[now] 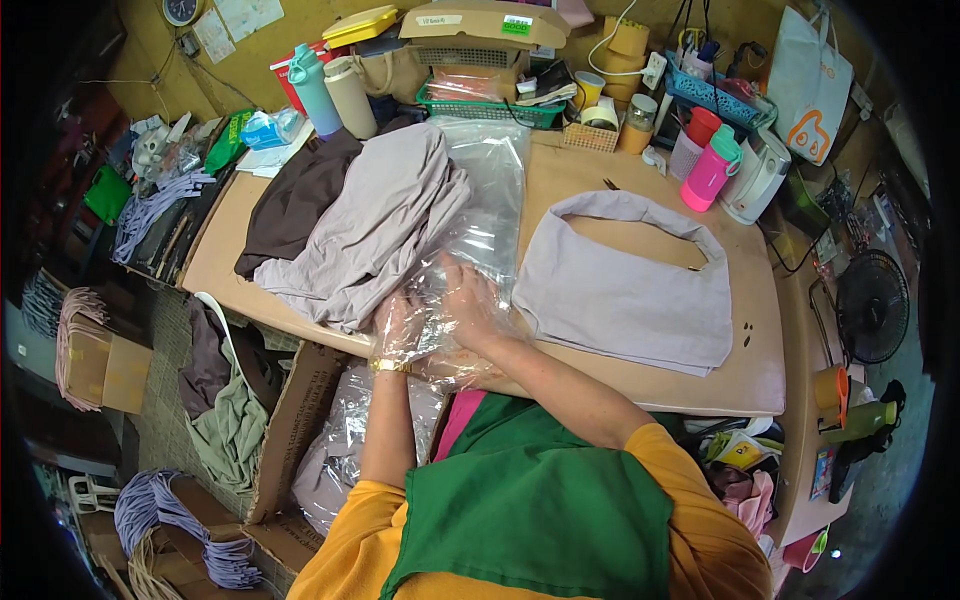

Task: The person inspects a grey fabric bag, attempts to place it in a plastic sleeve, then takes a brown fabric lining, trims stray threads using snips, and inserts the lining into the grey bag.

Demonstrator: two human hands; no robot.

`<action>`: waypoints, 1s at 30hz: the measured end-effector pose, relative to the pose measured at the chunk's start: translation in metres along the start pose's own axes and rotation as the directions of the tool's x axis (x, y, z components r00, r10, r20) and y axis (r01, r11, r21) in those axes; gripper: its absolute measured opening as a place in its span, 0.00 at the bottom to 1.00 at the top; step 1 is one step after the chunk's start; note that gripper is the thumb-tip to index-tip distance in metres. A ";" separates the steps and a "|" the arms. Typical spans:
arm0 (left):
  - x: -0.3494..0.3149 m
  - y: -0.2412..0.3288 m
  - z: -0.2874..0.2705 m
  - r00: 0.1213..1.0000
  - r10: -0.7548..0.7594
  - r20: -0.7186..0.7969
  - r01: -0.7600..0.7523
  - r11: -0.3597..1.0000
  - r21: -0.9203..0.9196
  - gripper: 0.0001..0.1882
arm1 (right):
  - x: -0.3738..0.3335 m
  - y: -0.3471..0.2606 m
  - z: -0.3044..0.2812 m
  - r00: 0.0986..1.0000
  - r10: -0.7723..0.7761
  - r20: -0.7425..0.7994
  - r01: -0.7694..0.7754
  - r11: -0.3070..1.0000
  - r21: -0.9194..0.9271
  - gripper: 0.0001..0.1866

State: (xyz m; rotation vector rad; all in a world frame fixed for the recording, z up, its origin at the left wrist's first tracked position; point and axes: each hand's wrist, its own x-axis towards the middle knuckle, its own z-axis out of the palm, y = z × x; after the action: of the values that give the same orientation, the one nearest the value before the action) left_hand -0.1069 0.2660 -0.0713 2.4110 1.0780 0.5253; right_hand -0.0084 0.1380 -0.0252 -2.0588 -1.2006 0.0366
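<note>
A long clear plastic bag lies down the middle of the table, its near end crumpled about my hands. My left hand, with a gold-coloured band at the wrist, is under or inside the film; glare and folds blur its fingers. Beside it, my right hand rests on the plastic with fingers stretched forward, film also over part of it. Left of the bag lies a loose pile of pale grey-mauve cloth pieces over dark brown cloth. At right a pale grey-mauve cloth shoulder bag lies flat, its strap looped away from me.
Bottles, a green basket, a blue basket and a pink bottle line the table's back. An open cardboard box holding plastic-wrapped cloth stands below the near edge. A black fan is at far right.
</note>
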 end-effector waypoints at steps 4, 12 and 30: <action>-0.007 -0.002 0.002 0.981 0.124 -0.152 -0.152 0.970 -0.188 0.13 | -0.004 -0.004 -0.005 0.985 -0.169 0.043 0.170 0.985 -0.025 0.29; -0.047 0.042 -0.025 0.770 0.639 0.004 -0.570 0.684 0.456 0.13 | 0.048 -0.004 0.012 0.948 -0.051 0.315 0.121 0.970 -0.210 0.14; -0.108 0.106 -0.064 0.960 0.162 0.227 -0.195 0.972 0.130 0.16 | 0.038 0.000 -0.017 0.930 -0.160 0.329 0.258 0.925 -0.279 0.24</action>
State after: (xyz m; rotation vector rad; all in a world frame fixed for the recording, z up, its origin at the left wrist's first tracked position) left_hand -0.1433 0.1356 0.0220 2.6420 0.8390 0.2370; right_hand 0.0196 0.1575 -0.0009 -2.2419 -1.7107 0.0588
